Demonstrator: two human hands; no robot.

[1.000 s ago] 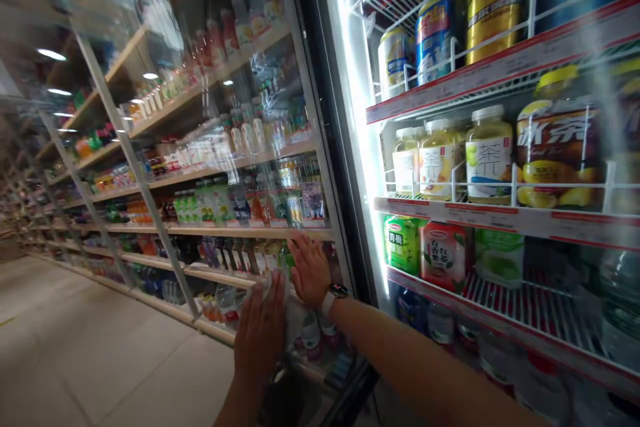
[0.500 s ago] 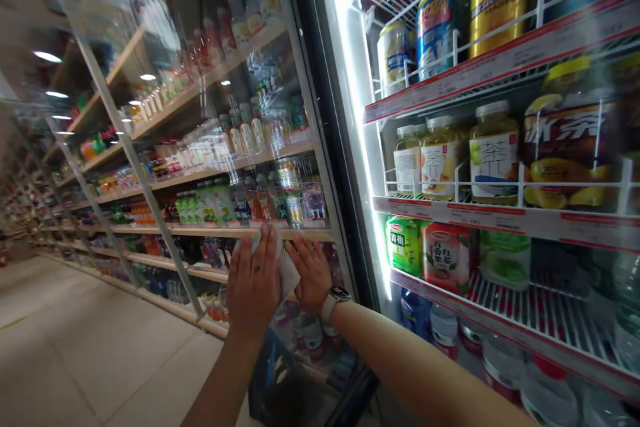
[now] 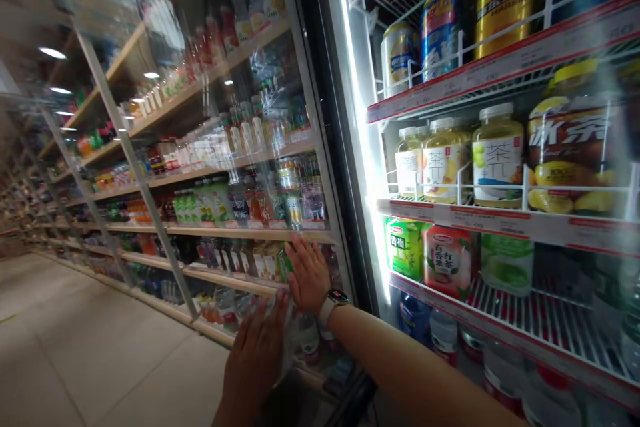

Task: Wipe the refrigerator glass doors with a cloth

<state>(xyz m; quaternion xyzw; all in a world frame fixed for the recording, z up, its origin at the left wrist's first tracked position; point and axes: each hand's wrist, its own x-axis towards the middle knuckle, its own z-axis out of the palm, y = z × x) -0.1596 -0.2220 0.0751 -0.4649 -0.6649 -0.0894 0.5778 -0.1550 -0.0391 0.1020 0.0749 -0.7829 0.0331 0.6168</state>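
Note:
My left hand (image 3: pixel 255 353) lies low against a glass pane (image 3: pixel 210 90), fingers stretched upward. A white cloth was under its palm earlier; now the hand covers nearly all of it. My right hand (image 3: pixel 309 273) rests flat on the same pane, higher and farther right, with its fingers spread and nothing in them. A watch (image 3: pixel 336 298) circles the right wrist. Through the glass, wooden shelves (image 3: pixel 240 232) with rows of bottles show behind both hands. A dark vertical frame (image 3: pixel 333 113) runs along the pane's right side.
On the right is a lit cooler with wire shelves (image 3: pixel 560 310) holding cans, bottled tea (image 3: pixel 497 157) and drink cartons (image 3: pixel 447 257). Price strips (image 3: pixel 500 220) edge its shelves. Pale floor tiles (image 3: pixel 95 347) stretch away at the left.
My left hand has slid down the pane, and the white cloth seen beneath it has gone from its former place. My right hand has barely moved.

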